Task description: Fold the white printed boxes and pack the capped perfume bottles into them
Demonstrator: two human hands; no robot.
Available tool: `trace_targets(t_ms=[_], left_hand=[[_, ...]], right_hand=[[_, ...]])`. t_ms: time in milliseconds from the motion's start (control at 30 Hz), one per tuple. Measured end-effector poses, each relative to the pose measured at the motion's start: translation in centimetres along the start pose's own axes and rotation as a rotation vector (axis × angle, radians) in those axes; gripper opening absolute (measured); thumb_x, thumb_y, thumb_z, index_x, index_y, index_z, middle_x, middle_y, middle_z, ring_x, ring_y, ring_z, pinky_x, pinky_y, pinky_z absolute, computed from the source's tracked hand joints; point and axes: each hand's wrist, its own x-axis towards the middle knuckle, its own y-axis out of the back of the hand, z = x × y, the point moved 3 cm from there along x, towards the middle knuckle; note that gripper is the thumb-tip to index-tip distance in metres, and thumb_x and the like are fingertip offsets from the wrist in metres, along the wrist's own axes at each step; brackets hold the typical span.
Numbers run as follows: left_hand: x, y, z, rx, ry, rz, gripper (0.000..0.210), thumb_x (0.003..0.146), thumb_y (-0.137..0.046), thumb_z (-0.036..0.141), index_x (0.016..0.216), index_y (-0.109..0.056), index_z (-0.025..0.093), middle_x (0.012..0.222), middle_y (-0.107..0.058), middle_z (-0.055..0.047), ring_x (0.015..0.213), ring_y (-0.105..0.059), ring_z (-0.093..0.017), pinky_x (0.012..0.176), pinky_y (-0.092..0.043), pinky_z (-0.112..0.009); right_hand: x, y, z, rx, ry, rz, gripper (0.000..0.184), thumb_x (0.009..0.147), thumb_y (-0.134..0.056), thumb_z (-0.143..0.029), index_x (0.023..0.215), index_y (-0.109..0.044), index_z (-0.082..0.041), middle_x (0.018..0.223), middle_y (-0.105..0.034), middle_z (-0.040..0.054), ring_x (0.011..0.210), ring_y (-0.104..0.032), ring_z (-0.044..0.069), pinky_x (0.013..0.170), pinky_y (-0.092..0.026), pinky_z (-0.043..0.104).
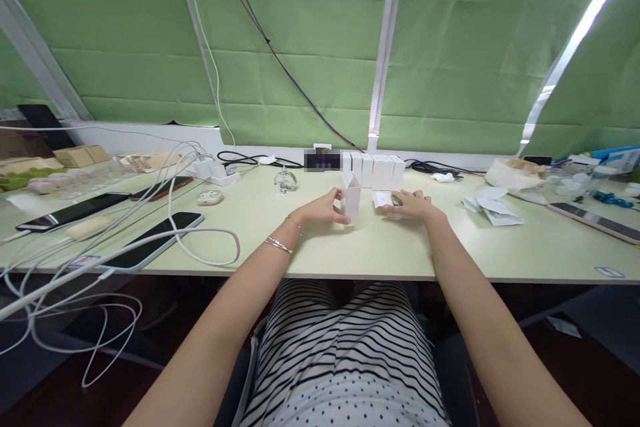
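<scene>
My left hand (329,207) is closed on the side of a small white box (352,201), which stands upright on the table with its top open. To its right, my right hand (411,204) lies low over a small white packet (383,199) with something greenish on it. My right fingers partly cover the packet, so I cannot make out whether they grip it. Behind both hands, several white boxes (383,172) stand side by side in a row.
Phones (155,240) and tangled white cables (205,230) fill the table's left side. A clear glass-like object (285,180) stands behind my left hand. White sachets (493,205), a cloth bag (515,173) and another phone (595,220) lie at the right.
</scene>
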Motion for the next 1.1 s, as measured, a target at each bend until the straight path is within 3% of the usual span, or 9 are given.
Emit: trace_targets(t_ms=[200,333,500,767,1100], left_hand=[[0.2,0.1,-0.5,-0.042,-0.007,0.026,0.074,0.056,-0.079,0.032,0.119,-0.043,0.018,0.117,-0.051,-0.012,0.087,-0.063,-0.025,0.079,-0.047,-0.041],[0.3,0.1,-0.3,-0.116,-0.068,0.013,0.08,0.057,-0.079,0.03,0.126,-0.04,0.018,0.127,-0.046,-0.016,0.087,-0.063,-0.023,0.081,-0.047,-0.043],[0.1,0.2,1.1,-0.265,-0.213,-0.014,0.08,0.062,-0.076,0.036,0.131,-0.038,0.018,0.124,-0.052,-0.015,0.107,-0.055,-0.028,0.086,-0.046,-0.039],[0.3,0.5,1.4,-0.385,-0.312,0.05,0.073,0.062,-0.076,0.04,0.124,-0.046,0.017,0.12,-0.057,-0.014,0.107,-0.055,-0.028,0.086,-0.045,-0.038],[0.6,0.6,0.6,-0.33,-0.26,0.218,0.081,0.061,-0.079,0.035,0.127,-0.034,0.018,0.126,-0.049,-0.014,0.103,-0.058,-0.025,0.086,-0.048,-0.041]], right_hand=[[-1.0,0.1,-1.0,-0.015,0.056,-0.1,0.095,0.038,-0.081,-0.059,0.123,-0.054,-0.026,0.129,-0.052,0.016,0.122,-0.032,0.051,0.094,-0.025,0.07],[-1.1,0.2,-2.1,0.062,0.113,-0.078,0.091,0.05,-0.077,-0.055,0.129,-0.048,-0.023,0.127,-0.051,0.0177,0.124,-0.03,0.048,0.096,-0.024,0.068],[-1.4,0.1,-4.7,0.283,0.287,-0.076,0.086,0.067,-0.066,-0.05,0.141,-0.031,-0.024,0.14,-0.042,0.0095,0.126,-0.037,0.032,0.101,-0.034,0.048],[-2.1,-1.4,-7.5,0.473,0.464,-0.137,0.074,0.069,-0.064,-0.048,0.136,-0.039,-0.026,0.136,-0.047,0.0071,0.118,-0.048,0.029,0.091,-0.043,0.042],[-2.7,-1.8,-8.5,0.317,0.409,-0.024,0.091,0.057,-0.074,-0.054,0.134,-0.036,-0.022,0.13,-0.043,0.0129,0.125,-0.037,0.032,0.105,-0.023,0.049]])
